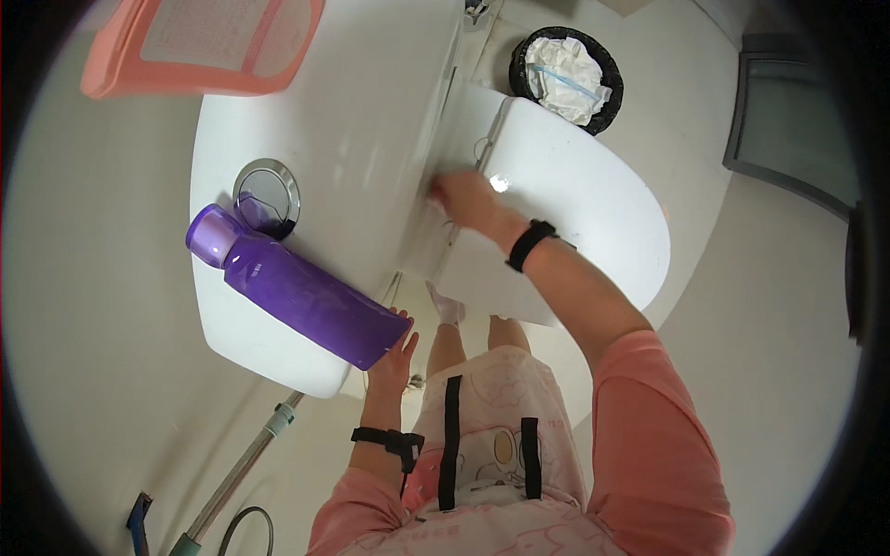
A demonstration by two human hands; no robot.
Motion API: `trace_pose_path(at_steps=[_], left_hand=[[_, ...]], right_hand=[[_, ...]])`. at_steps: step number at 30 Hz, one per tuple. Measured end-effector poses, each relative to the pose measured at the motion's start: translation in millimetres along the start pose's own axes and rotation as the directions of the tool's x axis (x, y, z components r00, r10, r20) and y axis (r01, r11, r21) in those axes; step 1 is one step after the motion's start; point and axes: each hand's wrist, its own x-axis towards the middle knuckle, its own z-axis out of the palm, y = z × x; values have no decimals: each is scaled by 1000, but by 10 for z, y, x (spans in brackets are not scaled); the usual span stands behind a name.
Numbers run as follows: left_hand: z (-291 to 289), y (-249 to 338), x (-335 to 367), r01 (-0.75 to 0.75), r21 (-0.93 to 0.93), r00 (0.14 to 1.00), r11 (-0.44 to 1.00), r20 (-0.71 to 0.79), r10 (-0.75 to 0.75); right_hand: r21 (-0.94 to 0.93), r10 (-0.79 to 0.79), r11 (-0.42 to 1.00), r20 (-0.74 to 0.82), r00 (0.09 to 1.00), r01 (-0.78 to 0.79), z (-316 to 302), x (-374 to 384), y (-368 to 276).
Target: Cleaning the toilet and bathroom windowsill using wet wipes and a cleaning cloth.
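Note:
My right hand (466,200) reaches over the back of the white toilet seat lid (579,199), at the gap beside the tank. Its fingers look curled together and blurred; whatever they may hold is hidden. Near the tank's front edge is my left hand (391,364), its fingers stretched and apart beside the base end of a purple bottle (311,301). I cannot tell whether it touches the bottle. The bottle appears over the white tank lid (343,120), its paler cap pointing left and partly covering the round chrome flush button (269,190).
A large orange-pink bottle (120,67) is on the tank's far left. Beyond the toilet stands a black-lined bin (607,111) holding crumpled white paper. At lower left a metal pole (243,463) leans near the tank. A dark-framed panel (797,130) is at the right.

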Motion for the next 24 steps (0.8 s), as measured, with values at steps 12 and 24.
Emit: trace_pose_path(at_steps=[12, 24], left_hand=[[40, -29, 14, 0, 31, 1000, 1000, 22, 0], [4, -23, 8, -17, 31, 1000, 999, -4, 17]], right_hand=[[171, -43, 985, 174, 984, 13, 75, -138, -227], [-51, -420, 902, 126, 899, 429, 218, -574, 32]])
